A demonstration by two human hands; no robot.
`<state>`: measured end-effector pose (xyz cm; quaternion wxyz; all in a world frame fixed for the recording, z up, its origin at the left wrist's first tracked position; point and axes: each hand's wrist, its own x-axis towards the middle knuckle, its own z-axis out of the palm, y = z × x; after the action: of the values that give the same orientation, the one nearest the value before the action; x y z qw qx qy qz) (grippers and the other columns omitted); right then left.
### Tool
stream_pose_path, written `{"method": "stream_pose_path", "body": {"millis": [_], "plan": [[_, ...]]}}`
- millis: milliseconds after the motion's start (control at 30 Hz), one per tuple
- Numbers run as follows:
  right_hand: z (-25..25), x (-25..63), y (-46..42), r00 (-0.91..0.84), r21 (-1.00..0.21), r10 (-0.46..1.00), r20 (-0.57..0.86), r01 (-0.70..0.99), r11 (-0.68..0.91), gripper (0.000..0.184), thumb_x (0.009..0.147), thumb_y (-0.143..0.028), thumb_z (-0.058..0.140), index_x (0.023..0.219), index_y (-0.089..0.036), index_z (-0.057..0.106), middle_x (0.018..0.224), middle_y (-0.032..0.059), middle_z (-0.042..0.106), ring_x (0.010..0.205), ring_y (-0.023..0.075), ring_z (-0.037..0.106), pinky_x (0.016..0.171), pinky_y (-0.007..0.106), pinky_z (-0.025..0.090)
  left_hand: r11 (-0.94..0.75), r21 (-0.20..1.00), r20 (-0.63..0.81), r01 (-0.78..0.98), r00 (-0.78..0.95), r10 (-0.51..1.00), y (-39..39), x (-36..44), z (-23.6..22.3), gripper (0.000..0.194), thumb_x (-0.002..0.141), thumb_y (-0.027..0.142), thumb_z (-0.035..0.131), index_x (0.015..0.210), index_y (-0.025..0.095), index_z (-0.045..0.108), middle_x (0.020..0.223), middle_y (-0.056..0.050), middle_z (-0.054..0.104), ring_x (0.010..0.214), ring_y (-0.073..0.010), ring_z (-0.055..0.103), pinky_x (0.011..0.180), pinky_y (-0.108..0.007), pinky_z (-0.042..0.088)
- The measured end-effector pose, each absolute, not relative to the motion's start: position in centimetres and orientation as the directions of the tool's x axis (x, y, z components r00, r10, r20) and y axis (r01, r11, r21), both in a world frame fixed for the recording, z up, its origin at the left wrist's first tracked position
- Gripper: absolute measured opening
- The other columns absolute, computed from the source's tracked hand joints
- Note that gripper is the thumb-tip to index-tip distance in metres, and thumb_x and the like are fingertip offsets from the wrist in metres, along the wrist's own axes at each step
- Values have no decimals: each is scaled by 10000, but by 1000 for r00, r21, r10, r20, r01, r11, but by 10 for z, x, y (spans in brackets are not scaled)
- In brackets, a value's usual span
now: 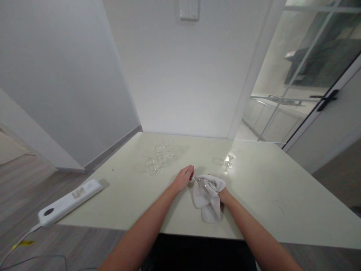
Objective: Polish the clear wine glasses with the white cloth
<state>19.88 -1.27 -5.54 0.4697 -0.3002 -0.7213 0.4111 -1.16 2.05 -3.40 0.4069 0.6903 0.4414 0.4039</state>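
My left hand (184, 177) is closed, its fingers pinching the stem end of a clear stemmed glass (205, 185) that lies tilted sideways. A white cloth (212, 211) wraps around the glass's bowl and hangs down toward the table. My right hand (223, 196) grips the cloth from the right side, with most of its fingers hidden under the fabric. Beyond the cloth to the right, a single clear glass (229, 161) rests on the table. Several clear glasses (159, 156) are grouped ahead of my left hand, their outlines faint against the pale surface.
All of this is on a pale table (254, 210) whose far edge meets a white wall (186, 86). At its left edge lies a white power strip (70, 201) with a cable running off. A glazed door with a black handle (327, 99) stands at right.
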Motion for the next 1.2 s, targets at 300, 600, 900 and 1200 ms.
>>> {"method": "stream_pose_path", "body": {"millis": [300, 600, 900, 1200], "plan": [[-46, 199, -11, -421, -863, 793, 441, 46, 504, 345, 759, -336, 713, 1076, -201, 694, 1010, 68, 713, 913, 218, 666, 832, 330, 529, -319, 891, 216, 323, 317, 924, 19, -13, -34, 495, 973, 557, 273, 703, 195, 477, 635, 16, 483, 627, -142, 471, 612, -270, 376], [-54, 198, -13, -331, -892, 854, 401, 70, 446, 290, 765, -370, 678, 995, -193, 696, 947, 59, 716, 905, 230, 657, 862, 345, 522, -300, 903, 214, 309, 282, 935, 21, -14, -32, 491, 967, 558, 275, 693, 197, 465, 634, 11, 489, 630, -142, 473, 601, -262, 372], [-52, 199, -9, -381, -878, 835, 396, 109, 466, 224, 749, -345, 716, 917, -201, 682, 852, 37, 684, 760, 192, 623, 699, 302, 512, -380, 853, 266, 358, 329, 906, 16, -13, -27, 486, 984, 527, 266, 688, 199, 467, 627, 11, 478, 636, -146, 459, 623, -271, 359], [-49, 196, -12, -316, -897, 875, 366, 130, 422, 230, 756, -405, 693, 872, -207, 686, 823, 36, 683, 772, 205, 625, 750, 328, 520, -341, 877, 241, 340, 304, 922, 18, -13, -31, 483, 982, 531, 269, 701, 196, 475, 643, 11, 498, 643, -144, 488, 630, -269, 382]]}}
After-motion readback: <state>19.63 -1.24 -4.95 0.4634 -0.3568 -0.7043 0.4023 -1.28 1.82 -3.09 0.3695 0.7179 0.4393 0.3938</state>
